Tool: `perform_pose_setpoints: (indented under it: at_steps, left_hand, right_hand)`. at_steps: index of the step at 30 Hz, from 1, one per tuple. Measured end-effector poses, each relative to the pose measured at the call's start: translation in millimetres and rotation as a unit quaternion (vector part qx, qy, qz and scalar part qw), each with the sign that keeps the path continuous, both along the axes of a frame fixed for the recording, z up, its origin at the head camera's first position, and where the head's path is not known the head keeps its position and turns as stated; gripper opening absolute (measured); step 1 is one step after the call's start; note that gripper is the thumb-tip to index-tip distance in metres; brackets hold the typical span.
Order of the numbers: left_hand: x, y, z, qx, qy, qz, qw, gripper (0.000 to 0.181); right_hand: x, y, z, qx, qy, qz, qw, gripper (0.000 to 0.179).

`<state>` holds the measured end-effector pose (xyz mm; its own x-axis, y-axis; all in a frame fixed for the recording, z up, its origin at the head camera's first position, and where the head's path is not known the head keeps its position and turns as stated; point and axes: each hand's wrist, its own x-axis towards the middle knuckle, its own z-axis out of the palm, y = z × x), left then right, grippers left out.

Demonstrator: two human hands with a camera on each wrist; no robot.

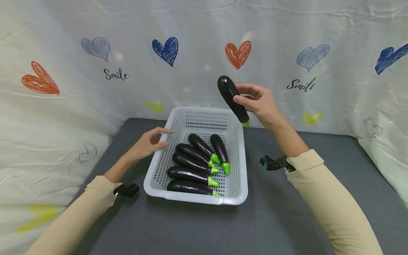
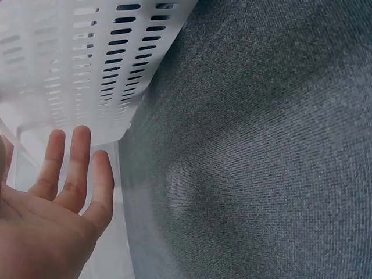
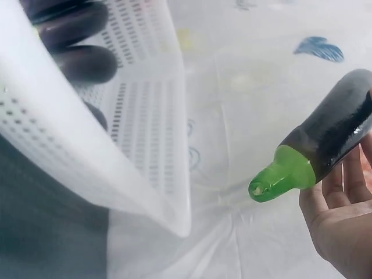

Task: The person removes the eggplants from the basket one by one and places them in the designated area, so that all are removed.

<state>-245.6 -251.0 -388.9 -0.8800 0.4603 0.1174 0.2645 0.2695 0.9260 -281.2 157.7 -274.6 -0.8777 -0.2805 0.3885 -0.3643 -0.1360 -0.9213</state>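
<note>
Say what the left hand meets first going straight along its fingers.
Likely the left side of the white rectangular perforated plastic basket; the left hand overlaps it in the head view, so contact is unclear.

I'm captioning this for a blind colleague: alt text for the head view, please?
A person's right hand holds a glossy, dark purple, elongated eggplant raised near a white perforated plastic basket. Six similar eggplants lie inside. The left hand is at the basket's left rim; behind hangs a white sheet printed with hearts.
</note>
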Motion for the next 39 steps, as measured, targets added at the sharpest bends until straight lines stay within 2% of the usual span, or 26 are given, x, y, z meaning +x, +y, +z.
perform_pose_setpoints:
  at_steps: [9, 13, 30, 39]
  left_hand:
    - [0.5, 0.9, -0.6, -0.014, 0.001, 0.006, 0.9999, 0.044]
    - [0.0, 1.2, -0.8, -0.021, 0.006, 0.009, 0.9997, 0.044]
    - [0.6, -0.7, -4.1, -0.007, 0.0, 0.003, 1.0, 0.044]
    - [1.0, -0.1, -2.2, -0.004, 0.0, 0.001, 1.0, 0.042]
  right_hand:
    - [6.9, 35.6, -2.0, -0.054, -0.035, -0.026, 0.9976, 0.028]
    - [10.0, 48.5, -6.1, -0.06, -0.04, -0.034, 0.9968, 0.028]
    - [23.8, 80.4, -37.9, 0.004, 0.001, -0.077, 0.997, 0.033]
    - [27.1, 90.3, -58.9, 0.038, -0.01, -0.109, 0.9932, 0.035]
